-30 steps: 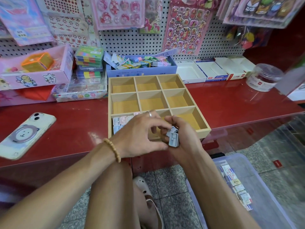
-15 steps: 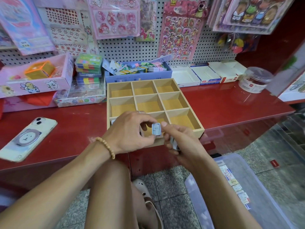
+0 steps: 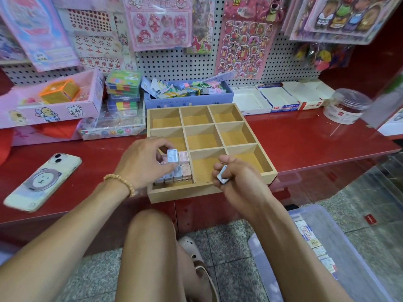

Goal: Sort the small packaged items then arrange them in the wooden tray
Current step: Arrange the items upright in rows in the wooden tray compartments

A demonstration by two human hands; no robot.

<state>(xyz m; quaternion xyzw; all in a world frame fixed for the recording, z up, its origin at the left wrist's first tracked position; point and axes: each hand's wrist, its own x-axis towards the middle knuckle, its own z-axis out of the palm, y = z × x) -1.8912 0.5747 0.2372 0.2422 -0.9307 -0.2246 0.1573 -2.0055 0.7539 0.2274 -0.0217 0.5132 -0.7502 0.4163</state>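
A wooden tray with nine compartments sits on the red counter. Its front-left compartment holds several small pink and blue packaged items standing in rows. My left hand pinches one small blue packet just above those rows. My right hand hovers over the tray's front edge by the front-middle compartment and grips another small packet in curled fingers. The other compartments show only bare wood.
A phone lies on the counter at the left. Boxes of stationery line the back under a pegboard of sticker sheets. A clear jar stands at the right. A clear plastic bin with several packets sits on the floor at the right.
My left hand took one blue packet from my right hand and carried it left over the front-left compartment. My right hand stayed near the tray's front edge, still holding a packet.
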